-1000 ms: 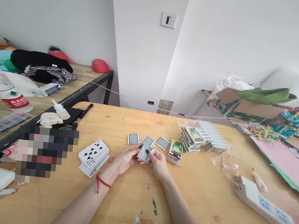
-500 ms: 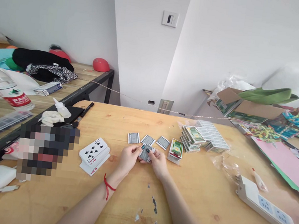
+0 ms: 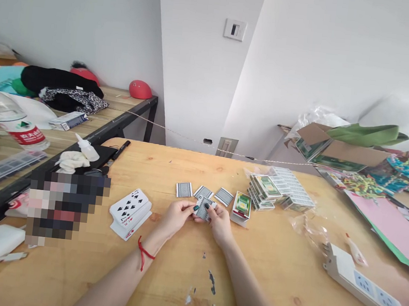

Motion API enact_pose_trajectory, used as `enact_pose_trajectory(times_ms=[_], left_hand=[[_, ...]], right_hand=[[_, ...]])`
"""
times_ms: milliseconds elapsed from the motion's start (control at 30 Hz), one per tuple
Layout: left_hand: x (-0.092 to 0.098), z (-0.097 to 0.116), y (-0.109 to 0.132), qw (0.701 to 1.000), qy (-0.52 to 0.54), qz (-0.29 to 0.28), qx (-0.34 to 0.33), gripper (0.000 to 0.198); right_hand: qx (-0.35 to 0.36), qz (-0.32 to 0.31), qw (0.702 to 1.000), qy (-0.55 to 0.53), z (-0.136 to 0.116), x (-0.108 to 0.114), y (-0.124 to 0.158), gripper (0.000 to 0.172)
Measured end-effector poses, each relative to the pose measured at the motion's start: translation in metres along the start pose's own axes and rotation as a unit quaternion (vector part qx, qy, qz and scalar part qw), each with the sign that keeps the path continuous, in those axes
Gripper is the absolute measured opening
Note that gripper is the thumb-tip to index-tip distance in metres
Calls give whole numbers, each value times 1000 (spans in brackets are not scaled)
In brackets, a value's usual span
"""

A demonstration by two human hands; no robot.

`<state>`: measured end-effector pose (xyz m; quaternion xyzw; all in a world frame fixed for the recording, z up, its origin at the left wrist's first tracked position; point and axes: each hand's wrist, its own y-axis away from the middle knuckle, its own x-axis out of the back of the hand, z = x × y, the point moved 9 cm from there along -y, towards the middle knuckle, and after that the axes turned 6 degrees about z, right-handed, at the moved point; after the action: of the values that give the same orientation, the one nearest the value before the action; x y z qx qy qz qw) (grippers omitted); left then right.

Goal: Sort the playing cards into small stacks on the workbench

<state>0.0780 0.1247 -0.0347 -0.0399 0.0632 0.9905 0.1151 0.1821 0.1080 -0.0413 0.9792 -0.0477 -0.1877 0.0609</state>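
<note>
Between my two hands I hold a few playing cards (image 3: 204, 208), their grey patterned backs turned up and a corner mark showing. My left hand (image 3: 180, 215) pinches their left edge with thumb and fingers. The right edge is pinched by my right hand (image 3: 220, 221); fingers underneath are hidden. Just beyond lie three small face-down groups of cards: left (image 3: 184, 189), middle (image 3: 203, 192) and right (image 3: 224, 196). A green-fronted card box (image 3: 242, 204) stands right of my right hand. To the left rests a face-up pile of cards (image 3: 130, 208), a spade card on top.
Stacked card boxes (image 3: 265, 186) and a wrapped block of boxes (image 3: 292, 189) stand behind on the right. Farther right are a white power strip (image 3: 366, 284) and a small glue tube (image 3: 357, 249). A string (image 3: 192, 134) crosses behind the wooden table (image 3: 168, 285).
The cards in my hands have shifted slightly, and a corner mark now shows at their upper left. The whole view has moved a little; the other cards and boxes lie as before.
</note>
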Motion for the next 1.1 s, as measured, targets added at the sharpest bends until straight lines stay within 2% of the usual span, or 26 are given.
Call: enact_pose_trajectory(times_ms=[100,233,467,733,833,933,1000,1100], left_hand=[[5,3,0,995,-73,56,-40,16],[7,3,2,985,-130,87,-77,19],[12,9,6,965,-185,153,-105,31],[11,17,6,980,-103,117,-123,25],[16,12,3,984,-59,127,-108,29],[16,4,-1,989,41,127,-61,39],[7,0,-2,990,113,83,-19,40],[-12,3,2,983,180,-14,20,36]], right_hand=[[-4,0,1000,2,0,-2,0,36],[-3,-1,1000,12,-1,-4,1,40],[-15,-26,999,10,2,-6,1,35],[-3,-25,1000,-4,-1,-4,-1,44],[50,-14,998,35,-6,-3,-1,39],[169,24,974,146,-22,-1,3,33],[246,22,938,243,-31,-9,10,32],[308,-1,887,344,-36,-22,19,37]])
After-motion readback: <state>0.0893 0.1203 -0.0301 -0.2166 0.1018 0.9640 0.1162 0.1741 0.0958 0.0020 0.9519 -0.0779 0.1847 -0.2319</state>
